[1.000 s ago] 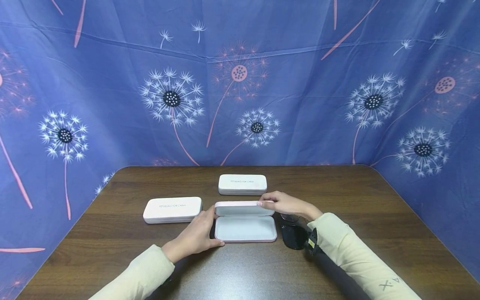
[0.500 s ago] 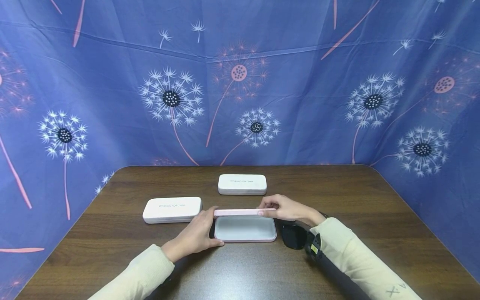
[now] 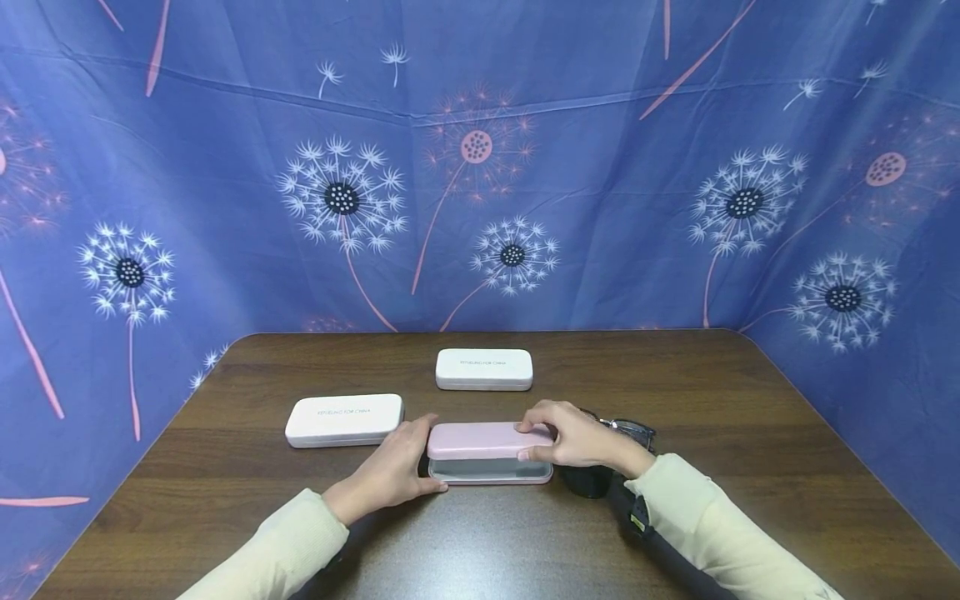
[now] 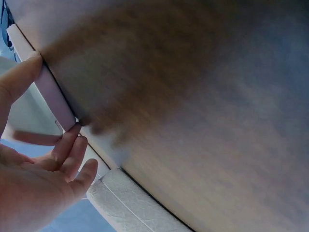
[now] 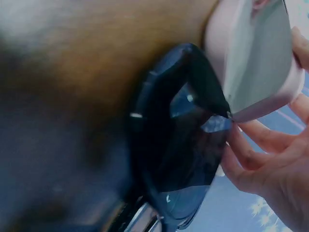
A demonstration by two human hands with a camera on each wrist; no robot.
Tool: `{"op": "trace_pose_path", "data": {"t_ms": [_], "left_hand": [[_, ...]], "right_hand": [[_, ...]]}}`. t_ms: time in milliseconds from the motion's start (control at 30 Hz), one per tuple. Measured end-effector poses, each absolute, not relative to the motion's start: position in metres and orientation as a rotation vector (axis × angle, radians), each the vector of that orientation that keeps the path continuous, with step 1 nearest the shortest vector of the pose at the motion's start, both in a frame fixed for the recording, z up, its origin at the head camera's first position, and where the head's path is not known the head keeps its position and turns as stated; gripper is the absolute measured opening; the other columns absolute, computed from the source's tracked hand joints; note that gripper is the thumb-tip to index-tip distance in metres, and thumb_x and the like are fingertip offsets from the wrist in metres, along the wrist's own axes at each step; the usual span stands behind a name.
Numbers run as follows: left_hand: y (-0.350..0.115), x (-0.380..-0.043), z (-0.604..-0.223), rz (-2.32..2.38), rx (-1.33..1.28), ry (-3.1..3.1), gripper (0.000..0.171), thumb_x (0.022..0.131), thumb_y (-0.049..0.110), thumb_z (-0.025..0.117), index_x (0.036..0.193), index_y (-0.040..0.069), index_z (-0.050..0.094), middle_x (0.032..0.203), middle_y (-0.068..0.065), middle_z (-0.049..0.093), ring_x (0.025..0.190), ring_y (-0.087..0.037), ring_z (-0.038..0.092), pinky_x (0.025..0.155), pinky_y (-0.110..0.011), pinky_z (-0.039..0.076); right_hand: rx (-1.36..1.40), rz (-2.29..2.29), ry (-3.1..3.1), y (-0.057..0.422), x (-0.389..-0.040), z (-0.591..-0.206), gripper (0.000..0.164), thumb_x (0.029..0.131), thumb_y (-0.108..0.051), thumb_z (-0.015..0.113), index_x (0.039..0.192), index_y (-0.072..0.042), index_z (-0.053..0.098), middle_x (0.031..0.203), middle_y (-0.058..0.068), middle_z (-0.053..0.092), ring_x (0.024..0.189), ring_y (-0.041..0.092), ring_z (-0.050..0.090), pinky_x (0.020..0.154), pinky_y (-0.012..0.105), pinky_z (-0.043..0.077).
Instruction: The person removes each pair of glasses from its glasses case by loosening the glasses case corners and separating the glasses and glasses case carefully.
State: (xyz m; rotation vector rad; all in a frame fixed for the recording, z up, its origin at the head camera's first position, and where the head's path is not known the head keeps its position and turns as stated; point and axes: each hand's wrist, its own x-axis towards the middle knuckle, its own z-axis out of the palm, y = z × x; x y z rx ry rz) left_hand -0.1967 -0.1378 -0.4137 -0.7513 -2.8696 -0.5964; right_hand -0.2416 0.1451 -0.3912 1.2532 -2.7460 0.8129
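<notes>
A pink glasses case (image 3: 472,442) lies in front of me with its lid partly lowered; a grey-white lining shows through the gap. My left hand (image 3: 393,467) grips its left end, thumb at the front edge and fingers toward the back. At the lid's right end, my right hand (image 3: 581,437) pinches the edge between thumb and fingers. Dark sunglasses (image 5: 178,145) lie just beside the case's right end, partly hidden under my right hand in the head view. Behind that hand are glasses with thin frames (image 3: 633,432). The visible part of the case's inside holds nothing.
One white glasses case (image 3: 345,421) with printed lettering sits left of the pink case, close to my left hand. Another white case (image 3: 483,369) stands behind it. The brown wooden table (image 3: 712,392) ends at a blue dandelion-print cloth (image 3: 600,250).
The pink lid has swung forward and down from upright to partly lowered, with my right hand moving along with it. My left hand has stayed at the case's left end.
</notes>
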Motion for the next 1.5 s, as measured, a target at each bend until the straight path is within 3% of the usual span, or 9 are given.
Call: {"op": "trace_pose_path", "data": {"t_ms": [167, 333, 600, 833, 1033, 1267, 1500], "left_hand": [[-0.137, -0.196, -0.413, -0.576, -0.758, -2.877, 0.087, 0.063, 0.035, 0.082, 0.127, -0.009, 0.041, 0.123, -0.024, 0.053, 0.115, -0.037, 0.050, 0.102, -0.049, 0.035], [-0.137, -0.196, -0.412, -0.546, -0.779, -2.889, 0.083, 0.064, 0.035, 0.081, 0.125, -0.007, 0.043, 0.120, -0.021, 0.055, 0.112, -0.035, 0.052, 0.097, -0.047, 0.039], [-0.137, -0.196, -0.411, -0.494, -0.813, -2.890, 0.077, 0.065, 0.038, 0.080, 0.122, -0.003, 0.047, 0.112, -0.016, 0.058, 0.106, -0.030, 0.054, 0.093, -0.045, 0.043], [-0.136, -0.197, -0.411, -0.465, -0.816, -2.899, 0.077, 0.065, 0.038, 0.079, 0.122, -0.003, 0.048, 0.111, -0.015, 0.058, 0.105, -0.030, 0.054, 0.092, -0.045, 0.043], [-0.135, -0.197, -0.410, -0.428, -0.832, -2.898, 0.075, 0.066, 0.039, 0.079, 0.120, -0.003, 0.048, 0.107, -0.013, 0.058, 0.102, -0.028, 0.054, 0.090, -0.044, 0.044], [-0.135, -0.197, -0.410, -0.409, -0.849, -2.903, 0.074, 0.067, 0.038, 0.078, 0.120, -0.004, 0.048, 0.105, -0.012, 0.057, 0.101, -0.027, 0.053, 0.089, -0.044, 0.043], [-0.136, -0.198, -0.409, -0.411, -0.857, -2.914, 0.074, 0.068, 0.039, 0.077, 0.121, -0.004, 0.047, 0.108, -0.012, 0.056, 0.103, -0.027, 0.053, 0.091, -0.044, 0.042]], "right_hand": [[1.186, 0.575, -2.761, 0.143, -0.229, -0.397, 0.044, 0.069, -0.044, 0.074, 0.101, -0.015, 0.066, 0.103, 0.001, 0.062, 0.086, 0.014, 0.050, 0.075, 0.032, 0.038], [1.154, 0.437, -2.737, 0.141, -0.222, -0.402, 0.049, 0.064, -0.045, 0.076, 0.102, -0.016, 0.064, 0.106, 0.003, 0.061, 0.083, 0.013, 0.045, 0.076, 0.035, 0.039], [1.120, 0.388, -2.700, 0.142, -0.218, -0.404, 0.059, 0.061, -0.048, 0.077, 0.108, -0.017, 0.058, 0.111, 0.007, 0.060, 0.097, 0.026, 0.055, 0.089, 0.060, 0.038], [1.089, 0.352, -2.713, 0.145, -0.219, -0.404, 0.079, 0.058, -0.053, 0.077, 0.121, -0.012, 0.053, 0.115, 0.005, 0.059, 0.104, 0.026, 0.055, 0.089, 0.051, 0.039], [1.047, 0.318, -2.773, 0.149, -0.218, -0.402, 0.089, 0.058, -0.057, 0.076, 0.128, -0.009, 0.049, 0.118, 0.005, 0.058, 0.108, 0.028, 0.053, 0.090, 0.050, 0.039], [1.038, 0.218, -2.796, 0.152, -0.218, -0.402, 0.089, 0.058, -0.057, 0.076, 0.125, -0.004, 0.051, 0.113, 0.007, 0.059, 0.104, 0.026, 0.052, 0.089, 0.049, 0.039], [1.033, 0.194, -2.820, 0.152, -0.218, -0.402, 0.086, 0.059, -0.057, 0.076, 0.123, -0.004, 0.052, 0.113, 0.009, 0.059, 0.107, 0.028, 0.053, 0.094, 0.058, 0.036]]}}
